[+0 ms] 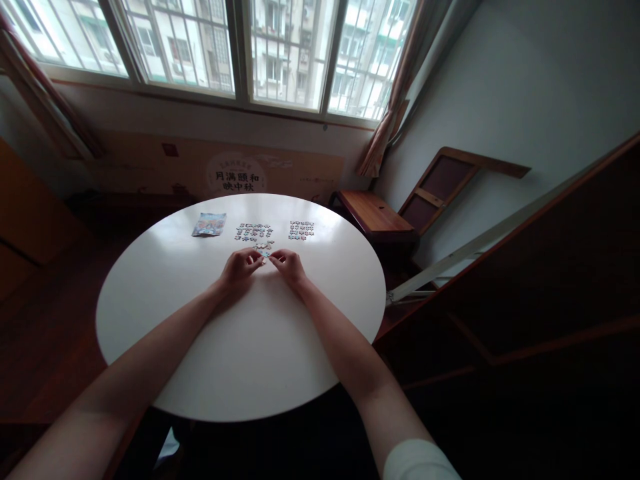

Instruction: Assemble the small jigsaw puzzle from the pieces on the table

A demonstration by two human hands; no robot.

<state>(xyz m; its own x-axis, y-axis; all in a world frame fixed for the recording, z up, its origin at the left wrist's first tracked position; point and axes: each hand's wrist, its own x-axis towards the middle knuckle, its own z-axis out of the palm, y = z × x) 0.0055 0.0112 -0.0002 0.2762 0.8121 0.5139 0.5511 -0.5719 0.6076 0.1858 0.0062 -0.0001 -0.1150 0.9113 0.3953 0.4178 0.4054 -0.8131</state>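
My left hand (pixel 242 265) and my right hand (pixel 289 265) meet fingertip to fingertip over the white round table. Between them is a small light-blue jigsaw puzzle piece (pixel 265 254), pinched by the fingers of both hands. Just beyond the fingertips lie a few joined or touching puzzle pieces (pixel 261 246). Farther back, loose puzzle pieces (pixel 253 231) are spread in rows on the left, and a second group of puzzle pieces (pixel 301 230) sits in neat rows on the right. The pictures on the pieces are too small to make out.
The white table (pixel 240 373) has a curved rim all round. A colourful printed packet (pixel 209 225) lies at its back left. Beyond the right rim stand a wooden stool (pixel 375 212) and a folded wooden frame against the wall. Barred windows are behind.
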